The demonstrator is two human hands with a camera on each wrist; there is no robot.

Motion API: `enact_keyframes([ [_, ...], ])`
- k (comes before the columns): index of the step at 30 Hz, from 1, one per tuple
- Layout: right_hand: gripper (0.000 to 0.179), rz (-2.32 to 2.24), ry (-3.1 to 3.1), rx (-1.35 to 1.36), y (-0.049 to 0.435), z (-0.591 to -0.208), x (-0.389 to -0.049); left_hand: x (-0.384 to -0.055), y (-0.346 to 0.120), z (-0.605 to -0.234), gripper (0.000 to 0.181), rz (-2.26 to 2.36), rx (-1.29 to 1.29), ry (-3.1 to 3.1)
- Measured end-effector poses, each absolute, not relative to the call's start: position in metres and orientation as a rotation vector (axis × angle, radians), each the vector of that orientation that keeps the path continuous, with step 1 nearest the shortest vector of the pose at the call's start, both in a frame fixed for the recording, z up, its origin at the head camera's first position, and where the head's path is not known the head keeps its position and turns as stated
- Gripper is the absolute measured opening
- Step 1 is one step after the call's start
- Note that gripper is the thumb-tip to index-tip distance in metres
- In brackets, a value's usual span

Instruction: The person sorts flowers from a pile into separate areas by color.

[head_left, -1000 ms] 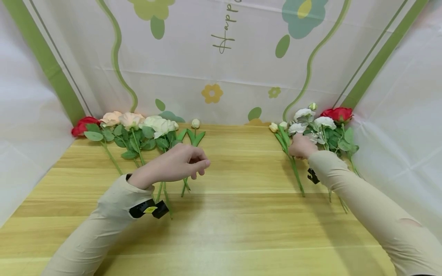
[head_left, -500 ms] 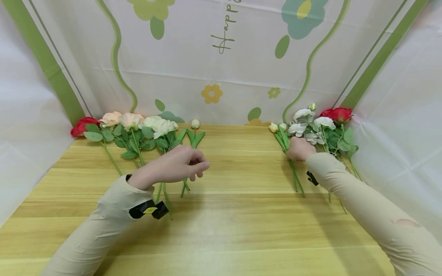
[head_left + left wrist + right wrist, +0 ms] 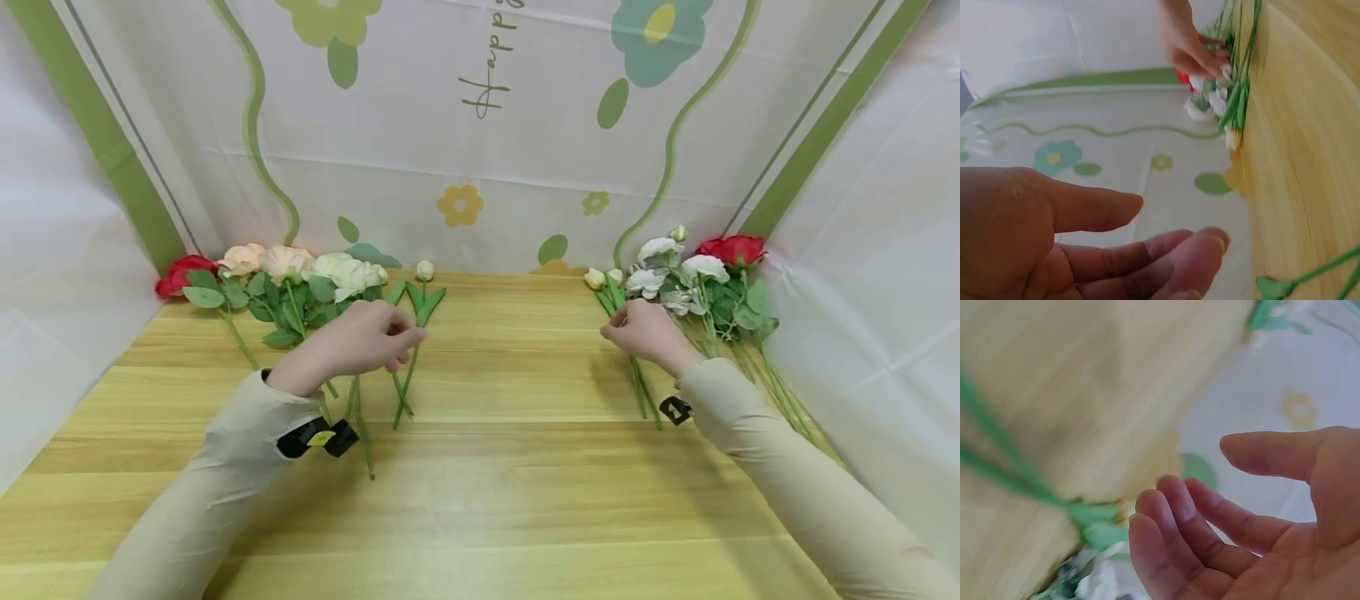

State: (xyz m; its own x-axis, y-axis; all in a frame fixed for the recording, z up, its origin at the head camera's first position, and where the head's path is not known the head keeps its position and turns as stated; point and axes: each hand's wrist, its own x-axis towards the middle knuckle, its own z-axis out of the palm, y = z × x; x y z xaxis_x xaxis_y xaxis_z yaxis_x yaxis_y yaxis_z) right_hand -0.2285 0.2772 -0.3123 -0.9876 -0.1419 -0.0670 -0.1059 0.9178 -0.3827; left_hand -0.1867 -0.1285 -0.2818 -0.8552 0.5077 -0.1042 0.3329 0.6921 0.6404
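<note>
My left hand hovers over the stems of the left flower row, fingers loosely bent. In the left wrist view its thumb and fingers stand apart with nothing between them. Just beyond it lie a white tulip and white roses. Over at the right, my right hand is above the stems of pale tulips. Its fingers are relaxed and hold nothing in the right wrist view, apart from the blurred green stems. White flowers lie beyond that hand.
Peach roses and a red rose lie at the far left of the wooden table. Another red rose lies at the far right. A printed white cloth hangs behind the table; white sheets flank both sides.
My right hand has come off the tulip stems and its wrist has turned; the tulips stay on the table. The left hand has shifted slightly left and away from me.
</note>
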Motion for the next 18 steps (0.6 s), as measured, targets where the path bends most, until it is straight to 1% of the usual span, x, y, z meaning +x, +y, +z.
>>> enact_keyframes([
  [3,0.032,-0.688,2.973,-0.227,0.269,-0.307,-0.215,-0.196,-0.137,-0.287,0.034,0.864,0.565,2.644],
  [10,0.033,-0.903,2.957,-0.274,0.25,-0.303,-0.185,-0.208,-0.141,-0.297,0.043,0.726,0.464,2.685],
  [14,0.029,-0.995,2.942,-0.307,0.242,-0.305,-0.174,-0.213,-0.14,-0.305,0.051,0.7,0.416,2.663],
  [16,0.027,-1.021,2.931,-0.317,0.239,-0.307,-0.171,-0.216,-0.14,-0.311,0.051,0.684,0.389,2.642],
  [18,0.025,-1.04,2.919,-0.327,0.237,-0.308,-0.169,-0.219,-0.139,-0.316,0.047,0.674,0.36,2.617],
])
